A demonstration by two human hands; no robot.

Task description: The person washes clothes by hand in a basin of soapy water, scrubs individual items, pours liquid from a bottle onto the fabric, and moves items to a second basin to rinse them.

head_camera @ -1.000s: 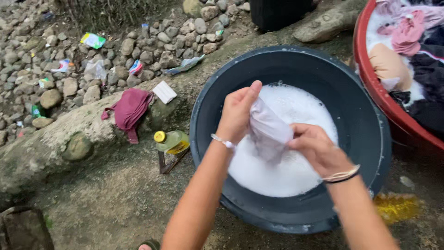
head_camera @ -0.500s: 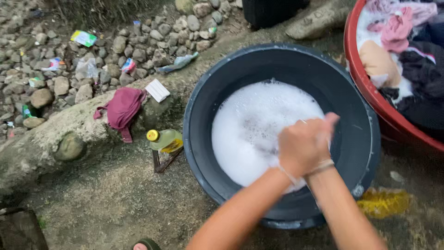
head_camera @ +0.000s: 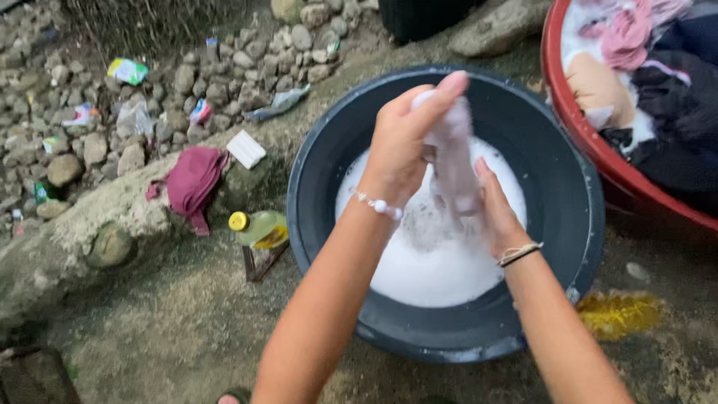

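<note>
Above the round dark-grey plastic basin (head_camera: 449,329), which stood on bare earth and held white soapy water (head_camera: 426,269), the two hands worked a small pale, wet piece of cloth (head_camera: 455,161). The left hand (head_camera: 404,146) was closed round the upper end of the cloth, fingers curled over it, a beaded bracelet at the wrist; the right hand (head_camera: 495,213) lay flat against the lower end, pressing it towards the left palm. Half a second before, both hands had been clenched together low over the suds with the cloth hidden between them; they had since risen and parted, so that the cloth hung upright and clear of the foam, a change that suggests a rubbing stroke between dips. A second before, the cloth had been spread wider between the hands. Left of the basin lay a maroon garment (head_camera: 191,183) on a rock, a white rectangular soap bar (head_camera: 245,149) and a green bottle with a yellow cap (head_camera: 258,227). At the right edge stood a red tub (head_camera: 576,135) heaped with laundry.
</note>
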